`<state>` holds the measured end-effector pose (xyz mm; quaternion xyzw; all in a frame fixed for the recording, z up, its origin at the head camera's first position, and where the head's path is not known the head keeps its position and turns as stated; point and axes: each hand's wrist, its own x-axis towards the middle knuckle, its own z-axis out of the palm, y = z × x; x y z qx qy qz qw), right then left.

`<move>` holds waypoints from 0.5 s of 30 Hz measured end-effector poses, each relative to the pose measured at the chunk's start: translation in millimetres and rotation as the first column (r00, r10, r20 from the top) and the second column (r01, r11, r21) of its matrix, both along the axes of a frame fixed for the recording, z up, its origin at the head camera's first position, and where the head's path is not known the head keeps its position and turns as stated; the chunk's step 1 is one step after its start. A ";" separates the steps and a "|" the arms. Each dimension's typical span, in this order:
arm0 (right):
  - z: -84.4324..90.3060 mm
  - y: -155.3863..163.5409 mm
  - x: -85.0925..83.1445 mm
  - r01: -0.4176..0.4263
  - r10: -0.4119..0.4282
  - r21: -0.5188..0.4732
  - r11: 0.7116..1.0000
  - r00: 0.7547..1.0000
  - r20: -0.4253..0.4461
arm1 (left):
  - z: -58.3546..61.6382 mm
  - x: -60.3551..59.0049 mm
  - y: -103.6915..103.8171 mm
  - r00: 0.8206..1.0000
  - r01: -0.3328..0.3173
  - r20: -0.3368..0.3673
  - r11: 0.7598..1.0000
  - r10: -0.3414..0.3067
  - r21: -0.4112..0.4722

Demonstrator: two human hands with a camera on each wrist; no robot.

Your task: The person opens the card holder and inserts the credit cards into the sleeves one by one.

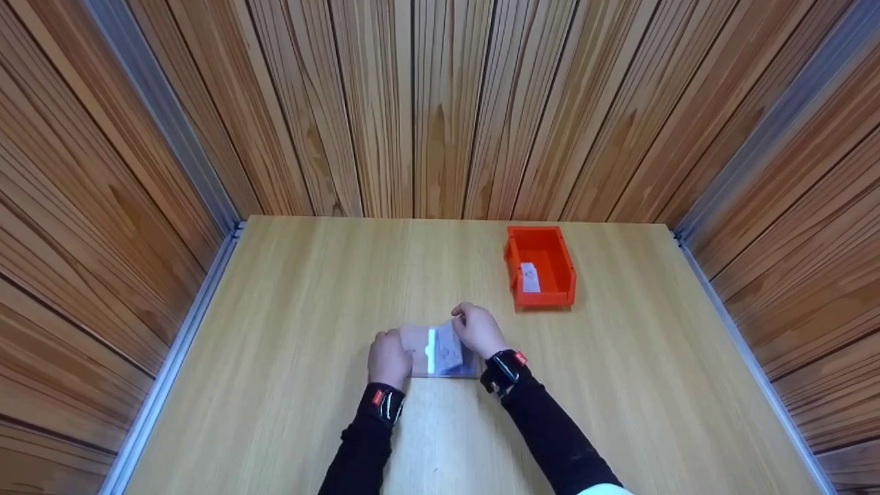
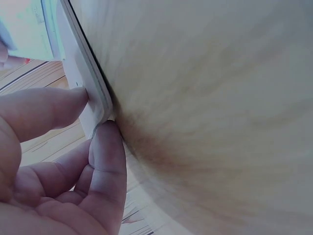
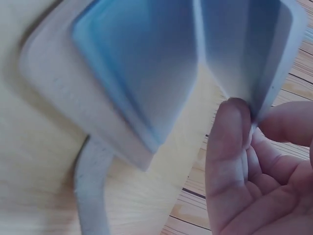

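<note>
An open pink card holder (image 1: 416, 338) lies on the table between the two hands, its blue translucent sleeves (image 3: 142, 63) fanned on the right side. My left hand (image 1: 390, 359) pinches its left edge, the thumb on top and a fingertip against the rim (image 2: 98, 93). With thumb and fingers, my right hand (image 1: 479, 331) pinches the corner of one sleeve leaf (image 3: 244, 54), which stands raised from the others. From the holder's cover (image 3: 58, 83), a pale strap (image 3: 93, 186) sticks out over the table. What the sleeves contain cannot be made out.
Toward the back right of the wooden table (image 1: 309, 289) stands an orange-red bin (image 1: 550, 300), with a small whitish piece (image 1: 529, 277) in its left part. Wood-panelled walls (image 1: 440, 110) with metal edge strips (image 1: 165, 392) enclose the table at the back and sides.
</note>
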<state>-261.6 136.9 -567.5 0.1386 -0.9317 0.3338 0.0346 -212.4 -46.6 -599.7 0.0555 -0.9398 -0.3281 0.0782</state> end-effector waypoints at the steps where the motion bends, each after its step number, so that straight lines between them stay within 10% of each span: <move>1: 1.0 -0.8 0.4 -0.001 0.001 -0.013 1.000 1.000 0.005 | 0.2 -0.1 -0.1 1.000 0.000 0.002 1.000 0.000 0.000; 15: 2.5 -9.3 4.3 -0.008 0.023 -0.117 0.993 0.992 0.123 | 1.4 0.4 -1.3 0.998 0.005 0.060 1.000 -0.005 0.005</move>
